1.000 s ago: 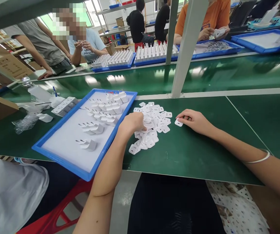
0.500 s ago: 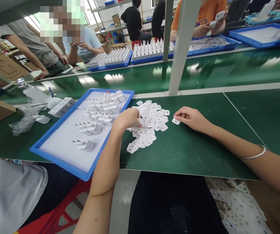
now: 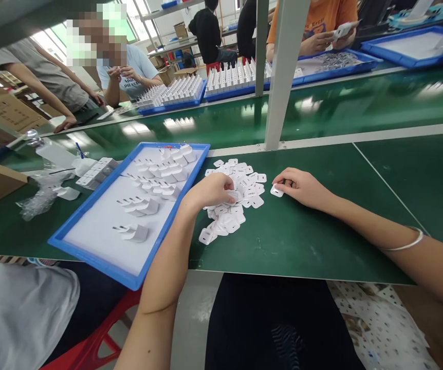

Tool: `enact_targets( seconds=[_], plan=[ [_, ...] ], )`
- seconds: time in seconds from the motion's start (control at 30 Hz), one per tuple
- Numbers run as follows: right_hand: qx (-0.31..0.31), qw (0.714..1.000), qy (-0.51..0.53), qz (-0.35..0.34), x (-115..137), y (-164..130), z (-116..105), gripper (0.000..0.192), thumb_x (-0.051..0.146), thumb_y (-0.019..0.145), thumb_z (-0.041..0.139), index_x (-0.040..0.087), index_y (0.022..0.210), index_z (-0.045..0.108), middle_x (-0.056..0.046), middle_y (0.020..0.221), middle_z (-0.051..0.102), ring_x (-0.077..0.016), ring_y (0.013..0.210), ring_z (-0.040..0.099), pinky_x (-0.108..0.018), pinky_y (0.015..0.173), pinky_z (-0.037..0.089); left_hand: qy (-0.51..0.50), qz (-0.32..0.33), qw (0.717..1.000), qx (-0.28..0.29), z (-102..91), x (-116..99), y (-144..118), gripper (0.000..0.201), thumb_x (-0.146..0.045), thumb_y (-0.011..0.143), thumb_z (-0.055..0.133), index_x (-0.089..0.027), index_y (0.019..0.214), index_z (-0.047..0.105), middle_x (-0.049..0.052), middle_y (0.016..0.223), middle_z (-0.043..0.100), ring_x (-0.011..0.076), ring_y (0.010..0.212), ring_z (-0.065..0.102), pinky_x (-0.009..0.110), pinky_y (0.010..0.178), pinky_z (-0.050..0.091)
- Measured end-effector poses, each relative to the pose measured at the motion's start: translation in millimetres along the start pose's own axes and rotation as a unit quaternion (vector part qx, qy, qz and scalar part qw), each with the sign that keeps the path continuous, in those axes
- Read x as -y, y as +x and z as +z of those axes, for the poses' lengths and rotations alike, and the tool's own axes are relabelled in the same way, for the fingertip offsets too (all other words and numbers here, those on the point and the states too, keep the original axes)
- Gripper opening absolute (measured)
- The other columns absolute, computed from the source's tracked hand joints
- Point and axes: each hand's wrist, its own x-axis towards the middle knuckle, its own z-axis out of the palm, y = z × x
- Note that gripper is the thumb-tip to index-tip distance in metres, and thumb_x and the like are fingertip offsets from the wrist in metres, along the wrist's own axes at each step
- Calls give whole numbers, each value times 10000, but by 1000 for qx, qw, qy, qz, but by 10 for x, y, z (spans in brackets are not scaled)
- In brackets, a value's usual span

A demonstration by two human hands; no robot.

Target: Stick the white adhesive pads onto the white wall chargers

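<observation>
1. Head view, surroundings: a blue tray [image 3: 90, 241] with a white liner lies on the green bench [image 3: 321, 226] to the left, holding white plug adapters [image 3: 160, 177] in loose rows, most toward its far end. Further left sit a stack of white blocks [image 3: 96, 172] and crumpled clear plastic [image 3: 38, 198]. A grey upright post [image 3: 283, 77] stands at the far edge of the bench, beyond the hands. Across the glossy belt [image 3: 360, 108], other people work at more blue trays [image 3: 221, 85] packed with upright white parts.
2. The pile of small white plates [image 3: 237, 198] lies in the middle of the bench, just right of the tray: flat, squarish pieces with rounded corners, overlapping loosely, some with dark markings.
3. The left hand [image 3: 209, 191] rests on the left side of the pile, fingers curled down among the pieces; whether it grips one cannot be told.
4. The right hand [image 3: 302, 186] lies just right of the pile, fingertips pinching a single white plate [image 3: 276, 191] against the bench, apart from the heap. A bangle [image 3: 406, 244] circles that forearm.
</observation>
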Motion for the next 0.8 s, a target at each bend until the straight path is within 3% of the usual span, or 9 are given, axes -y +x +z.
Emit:
enact_targets(
  seconds=[0.3, 0.47, 0.63, 0.73, 0.8],
  plan=[
    [-2, 1000, -2, -12, -14, 8, 15, 172, 347, 878, 596, 207, 851, 692, -67, 929, 636, -163, 648, 545, -340, 639, 455, 36, -17, 999, -21, 136, -120, 40, 129, -178, 664, 760, -201, 773, 696, 56, 875, 710, 285, 857, 662, 353, 705, 491],
    [-3, 1000, 1, -15, -10, 14, 14, 153, 330, 862, 603, 204, 846, 688, -62, 907, 629, -164, 647, 540, -345, 654, 454, 20, -14, 999, -31, 86, -151, 9, 90, -184, 676, 749, -206, 748, 699, 33, 813, 694, 247, 836, 647, 337, 708, 470],
    [-52, 996, 73, -12, 159, -49, 6, 204, 383, 885, 608, 198, 889, 696, -64, 861, 656, -170, 664, 568, -328, 637, 463, -157, 76, 982, -75, 80, -196, 16, 128, -305, 709, 779, -199, 741, 715, 10, 804, 708, 187, 805, 633, 317, 725, 495],
    [-21, 987, 158, -18, 296, -119, 20, 285, 459, 851, 674, 197, 960, 696, -51, 802, 683, -178, 638, 608, -322, 621, 483, -238, 123, 957, -108, 225, -278, 78, 164, -325, 744, 768, -186, 817, 721, 21, 858, 724, 175, 814, 633, 298, 718, 516],
    [4, 982, 185, -20, 352, -156, 36, 298, 478, 864, 660, 198, 958, 701, -50, 797, 714, -190, 632, 648, -329, 639, 511, -236, 141, 952, -133, 353, -324, 132, 140, -309, 785, 731, -185, 842, 700, 20, 869, 716, 168, 810, 628, 284, 704, 517]
  ],
)
